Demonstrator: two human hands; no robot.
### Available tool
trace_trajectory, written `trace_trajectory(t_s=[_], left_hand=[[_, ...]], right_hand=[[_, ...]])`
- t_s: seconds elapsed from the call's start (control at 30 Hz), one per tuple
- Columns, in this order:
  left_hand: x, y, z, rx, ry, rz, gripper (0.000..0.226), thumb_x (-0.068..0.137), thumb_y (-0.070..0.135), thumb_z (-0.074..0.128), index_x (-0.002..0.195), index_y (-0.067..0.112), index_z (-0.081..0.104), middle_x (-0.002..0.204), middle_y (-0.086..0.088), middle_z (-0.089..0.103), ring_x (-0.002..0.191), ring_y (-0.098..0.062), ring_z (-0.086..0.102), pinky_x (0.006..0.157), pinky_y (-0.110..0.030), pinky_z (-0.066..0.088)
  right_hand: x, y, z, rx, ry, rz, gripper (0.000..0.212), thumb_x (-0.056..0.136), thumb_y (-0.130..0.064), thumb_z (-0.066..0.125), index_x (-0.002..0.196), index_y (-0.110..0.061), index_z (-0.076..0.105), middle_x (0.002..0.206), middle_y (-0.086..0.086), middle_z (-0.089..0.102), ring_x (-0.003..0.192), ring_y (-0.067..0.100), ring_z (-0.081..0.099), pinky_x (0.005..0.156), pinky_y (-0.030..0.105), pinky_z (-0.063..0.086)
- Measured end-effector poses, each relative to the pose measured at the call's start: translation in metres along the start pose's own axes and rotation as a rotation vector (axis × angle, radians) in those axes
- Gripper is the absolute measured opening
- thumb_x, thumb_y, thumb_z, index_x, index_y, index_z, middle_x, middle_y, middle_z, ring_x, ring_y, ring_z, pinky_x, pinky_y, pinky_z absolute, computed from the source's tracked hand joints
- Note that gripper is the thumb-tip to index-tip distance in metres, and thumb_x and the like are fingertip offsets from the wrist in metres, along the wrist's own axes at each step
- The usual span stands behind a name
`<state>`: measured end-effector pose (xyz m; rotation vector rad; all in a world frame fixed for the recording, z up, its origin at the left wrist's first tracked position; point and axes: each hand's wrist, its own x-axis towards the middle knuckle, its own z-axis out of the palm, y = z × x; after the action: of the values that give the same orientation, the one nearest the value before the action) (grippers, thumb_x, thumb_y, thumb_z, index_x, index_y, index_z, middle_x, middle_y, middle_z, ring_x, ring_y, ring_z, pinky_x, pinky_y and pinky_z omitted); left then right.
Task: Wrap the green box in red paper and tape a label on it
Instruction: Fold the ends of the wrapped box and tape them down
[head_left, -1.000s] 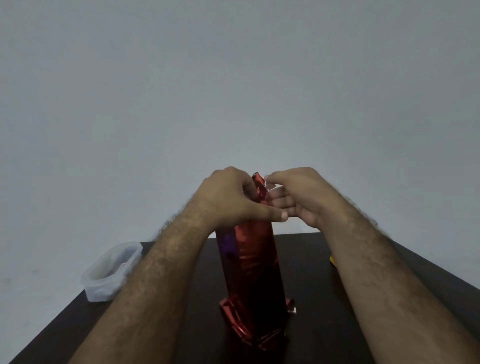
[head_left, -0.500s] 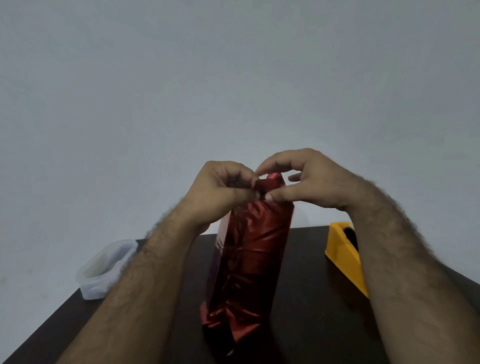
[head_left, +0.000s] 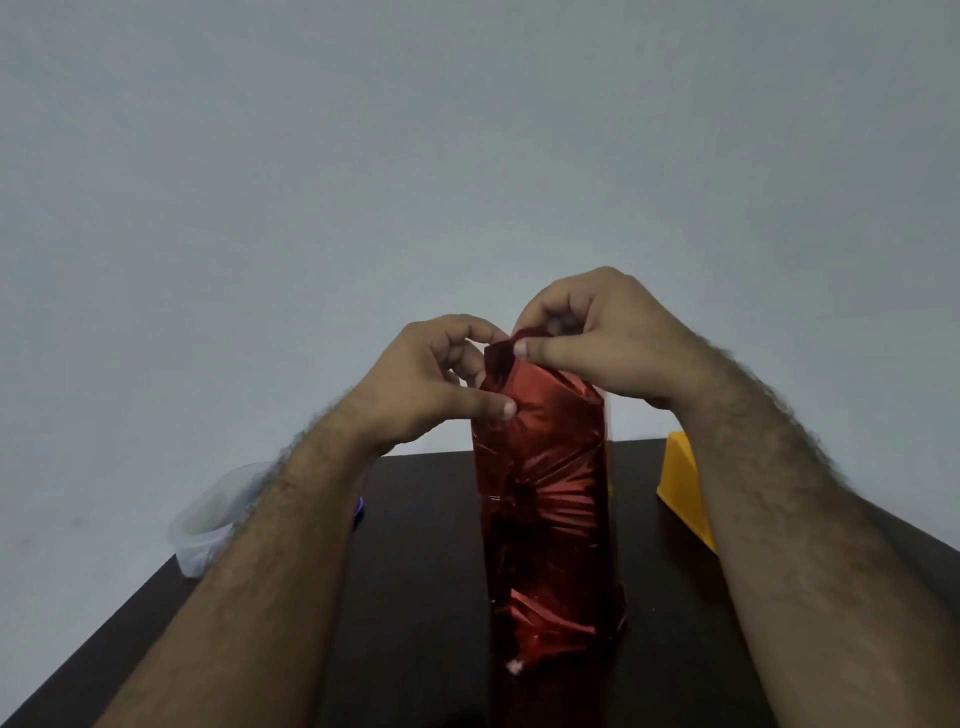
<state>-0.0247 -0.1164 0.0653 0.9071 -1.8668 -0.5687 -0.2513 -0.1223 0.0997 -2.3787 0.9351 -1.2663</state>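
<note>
Box: the tall box stands upright near the middle of the desk (head_left: 415, 519), fully covered by shiny red paper (head_left: 545, 467); none of its green surface shows.
Red paper: it is creased and wrinkled along the front face, bunched at the foot of the box, and gathered into a loose flap at the top end.
Right hand: the right hand (head_left: 608, 338) is above the top of the box, thumb and forefinger pinching the raised flap of red paper; the other fingers are curled behind it.
Left hand: the left hand (head_left: 436, 379) is at the upper left edge of the box, its thumb pressed on the paper at the front and its fingers curled around the top fold, gripping the wrapping.
Yellow object: a yellow wedge-shaped object (head_left: 680, 483) sits toward the right edge of the desk, partly hidden by the right forearm; I cannot tell what it is.
Plastic tub: a clear plastic tub (head_left: 202, 525) sits at the far left corner of the desk, partly behind the left forearm.
Label: cannot tell where it is.
</note>
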Motion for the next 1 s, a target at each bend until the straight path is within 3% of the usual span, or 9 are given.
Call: trace_trajectory(t_s=[0.1,0.17,0.3,0.4,0.47,0.53,0.63,0.73,1.0], left_hand=[[0.001,0.003,-0.003,0.116,-0.082,0.003,0.071,0.066,0.003,0.098,0.123,0.026,0.062,0.063,0.004,0.060,0.061,-0.022,0.052,0.060,-0.031,0.046],[0.001,0.005,-0.003,0.137,-0.112,-0.007,0.078,0.064,0.009,0.101,0.126,0.030,0.057,0.067,-0.016,0.057,0.062,-0.028,0.053,0.061,-0.036,0.047],[0.002,0.009,0.006,0.029,-0.042,0.011,0.052,0.075,0.021,0.095,0.117,0.020,0.065,0.090,-0.039,0.066,0.077,-0.052,0.067,0.070,-0.055,0.055],[0.002,0.011,0.011,0.063,-0.004,0.018,0.024,0.086,0.016,0.087,0.105,0.007,0.075,0.094,-0.028,0.074,0.092,-0.048,0.073,0.083,-0.062,0.058],[0.003,0.011,0.014,0.056,-0.010,0.006,0.016,0.090,0.017,0.082,0.099,0.004,0.077,0.093,-0.029,0.074,0.086,-0.045,0.074,0.080,-0.059,0.060],[0.004,0.012,0.018,0.010,0.007,-0.014,0.012,0.094,0.011,0.078,0.097,0.000,0.077,0.093,-0.032,0.073,0.078,-0.035,0.070,0.074,-0.048,0.058],[0.007,0.008,0.025,-0.005,0.067,-0.027,0.012,0.097,0.010,0.074,0.096,-0.003,0.074,0.085,-0.027,0.071,0.074,-0.024,0.066,0.072,-0.037,0.052],[0.009,0.004,0.030,-0.031,0.102,-0.042,0.012,0.098,0.011,0.072,0.096,-0.001,0.073,0.081,-0.017,0.070,0.073,-0.023,0.062,0.072,-0.039,0.049],[0.009,0.006,0.040,-0.018,0.073,-0.002,0.016,0.099,0.020,0.072,0.096,0.005,0.075,0.090,-0.032,0.070,0.073,-0.027,0.063,0.070,-0.040,0.051]], right_hand=[[0.003,0.000,0.008,0.026,0.074,0.048,0.006,0.087,-0.017,0.083,0.085,-0.022,0.081,0.076,0.005,0.076,0.066,0.012,0.069,0.063,0.028,0.055],[0.004,0.000,0.012,0.075,0.071,0.081,0.006,0.088,-0.014,0.082,0.086,-0.020,0.080,0.074,0.004,0.075,0.065,0.011,0.069,0.062,0.026,0.052],[0.000,-0.002,0.010,0.219,-0.025,0.092,0.009,0.088,-0.018,0.085,0.094,-0.015,0.079,0.082,0.013,0.074,0.072,0.017,0.070,0.066,0.029,0.055],[-0.003,0.000,-0.001,0.194,-0.068,0.079,0.056,0.065,-0.041,0.099,0.114,-0.026,0.076,0.103,0.004,0.075,0.091,0.020,0.071,0.078,0.031,0.058],[-0.005,0.011,-0.010,0.009,-0.168,0.198,0.105,0.044,-0.053,0.104,0.138,-0.043,0.058,0.134,-0.012,0.062,0.117,0.014,0.062,0.093,0.036,0.057],[-0.011,0.023,-0.016,-0.163,-0.314,0.340,0.132,0.034,-0.049,0.107,0.149,-0.049,0.042,0.147,-0.012,0.049,0.129,0.015,0.053,0.103,0.043,0.053],[-0.012,0.042,-0.015,-0.192,-0.416,0.423,0.112,0.044,-0.030,0.108,0.139,-0.037,0.051,0.131,-0.005,0.066,0.117,0.017,0.067,0.098,0.047,0.060],[-0.012,0.054,-0.013,-0.132,-0.446,0.422,0.096,0.045,-0.031,0.108,0.128,-0.031,0.061,0.116,-0.001,0.077,0.105,0.019,0.077,0.095,0.050,0.062],[-0.021,0.053,-0.017,-0.082,-0.538,0.420,0.101,0.056,-0.010,0.103,0.139,-0.035,0.050,0.125,-0.005,0.074,0.114,0.015,0.073,0.102,0.050,0.058]])
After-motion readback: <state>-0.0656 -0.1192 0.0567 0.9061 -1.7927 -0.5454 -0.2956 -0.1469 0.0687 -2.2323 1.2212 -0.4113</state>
